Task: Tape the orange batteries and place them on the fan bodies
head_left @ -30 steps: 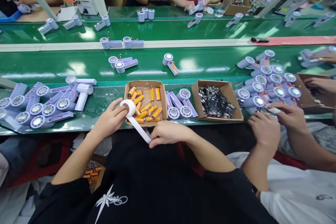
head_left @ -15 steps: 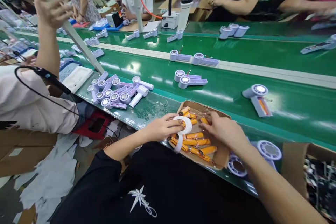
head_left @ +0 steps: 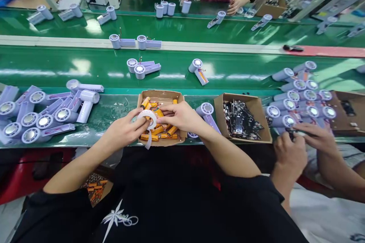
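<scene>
My left hand [head_left: 125, 127] is closed around a roll of white tape [head_left: 153, 117], its fingertips at the hole of the roll. A loose tape end [head_left: 148, 142] hangs below. Against the roll's right side, my right hand [head_left: 182, 117] pinches an orange battery [head_left: 158, 112], partly hidden by the fingers. Both hands are over a shallow cardboard box [head_left: 162, 94], where several more orange batteries [head_left: 172, 131] with thin wires lie loose.
Lilac handheld fan bodies [head_left: 45, 120] are heaped at the left; others [head_left: 196, 65] sit on the green conveyor belt [head_left: 236, 72]. To the right stand a box of dark circuit parts [head_left: 222, 104], more fan bodies [head_left: 309, 95] and a co-worker's hands [head_left: 291, 152]. People work across the belt.
The view has swung to the right. My right hand has brought a battery from the box's right side over to the tape roll, and my hands are now close together.
</scene>
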### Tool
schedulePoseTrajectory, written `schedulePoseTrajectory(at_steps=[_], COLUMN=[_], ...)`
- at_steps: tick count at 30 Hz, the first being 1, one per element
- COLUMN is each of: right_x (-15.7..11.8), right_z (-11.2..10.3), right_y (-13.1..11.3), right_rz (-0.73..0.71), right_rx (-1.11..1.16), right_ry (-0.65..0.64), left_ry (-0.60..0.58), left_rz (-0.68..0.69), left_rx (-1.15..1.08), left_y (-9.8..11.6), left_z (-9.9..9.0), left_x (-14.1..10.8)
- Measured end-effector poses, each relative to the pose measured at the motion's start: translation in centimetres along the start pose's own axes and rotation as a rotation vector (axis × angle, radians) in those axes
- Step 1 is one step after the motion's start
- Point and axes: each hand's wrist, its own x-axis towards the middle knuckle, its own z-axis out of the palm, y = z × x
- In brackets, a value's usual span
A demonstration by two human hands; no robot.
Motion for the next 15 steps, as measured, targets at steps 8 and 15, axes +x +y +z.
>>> schedulePoseTrajectory(at_steps=[8,15], right_x=[0.5,-1.2], right_z=[5.5,-3.3], right_y=[2.4,5.8], right_rz=[-0.020,-0.196], right_rx=[0.483,0.286], right_ry=[0.711,1.092], left_ry=[0.285,0.196], left_rz=[-0.141,-0.087], left_rx=[0.035,-0.145], left_y=[4.0,5.8], left_z=[3.1,4.4], left_x=[2.4,2.5])
